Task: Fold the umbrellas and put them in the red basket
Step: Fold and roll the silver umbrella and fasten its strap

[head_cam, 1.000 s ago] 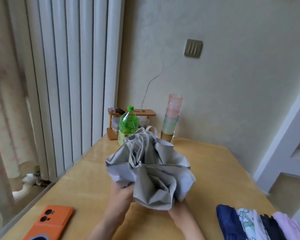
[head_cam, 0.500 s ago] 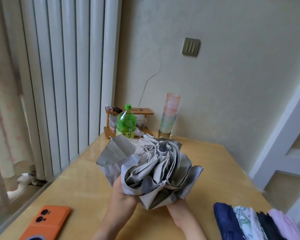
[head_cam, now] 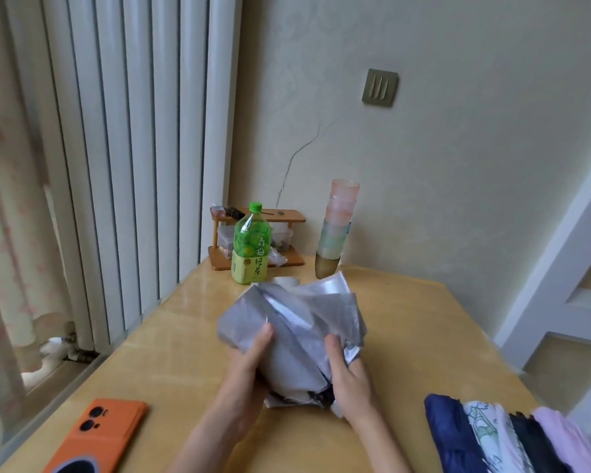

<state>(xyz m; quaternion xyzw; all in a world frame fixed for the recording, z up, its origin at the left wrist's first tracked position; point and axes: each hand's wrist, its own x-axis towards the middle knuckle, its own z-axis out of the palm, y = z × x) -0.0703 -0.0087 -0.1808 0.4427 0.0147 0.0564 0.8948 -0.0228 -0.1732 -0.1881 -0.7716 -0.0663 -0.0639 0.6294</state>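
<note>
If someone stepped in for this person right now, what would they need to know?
Left hand: grips the grey umbrella from the left, over the table.
Right hand: grips its crumpled cloth on the right.
Done: umbrella collapsed, cloth bunched, not wrapped neatly.
To do: smooth and wrap it, then put it in the red basket, which is out of view. The cloth bundles at the near right may be more umbrellas; I cannot tell.
</note>
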